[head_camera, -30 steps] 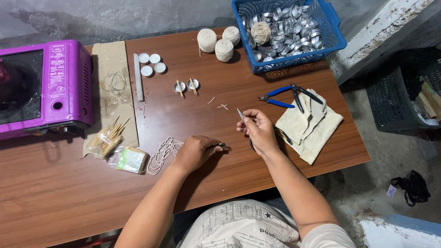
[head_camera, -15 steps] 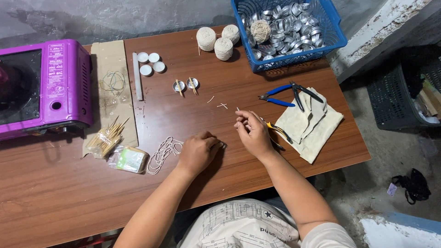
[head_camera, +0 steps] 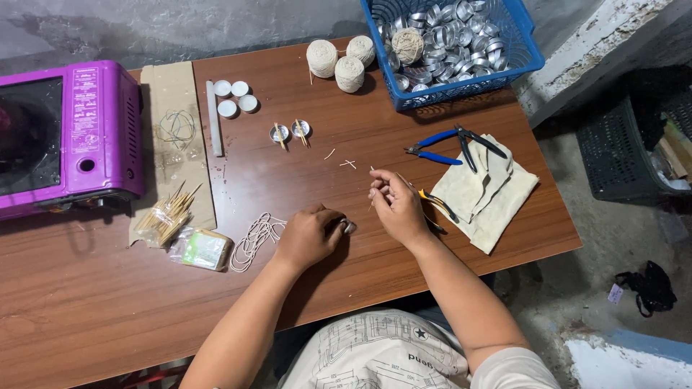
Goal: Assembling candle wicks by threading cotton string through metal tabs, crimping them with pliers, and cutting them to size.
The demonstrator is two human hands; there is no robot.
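Note:
My left hand point(head_camera: 308, 236) rests on the brown table point(head_camera: 404, 259), its fingers closed around a small metal cup point(head_camera: 349, 227). Just to its right, my right hand point(head_camera: 398, 207) pinches a thin pale wick piece point(head_camera: 373, 194) between thumb and fingertips, a little above and beside the cup. A yellow-handled tool point(head_camera: 438, 205) lies on the table under the far side of my right hand. Short wick scraps point(head_camera: 348, 163) lie beyond both hands.
Blue pliers point(head_camera: 436, 151) and a cream cloth point(head_camera: 494, 194) lie to the right. At the back are a blue basket point(head_camera: 530, 61) of metal cups, three string balls point(head_camera: 336, 61), white discs point(head_camera: 234, 97) and two cups with sticks point(head_camera: 290, 132). A purple oven point(head_camera: 68, 137), wooden sticks point(head_camera: 166, 216) and coiled string point(head_camera: 256, 238) lie left.
My right hand has moved left from beside the cloth toward my left hand, carrying the thin piece. My left hand has stayed almost in place on the cup.

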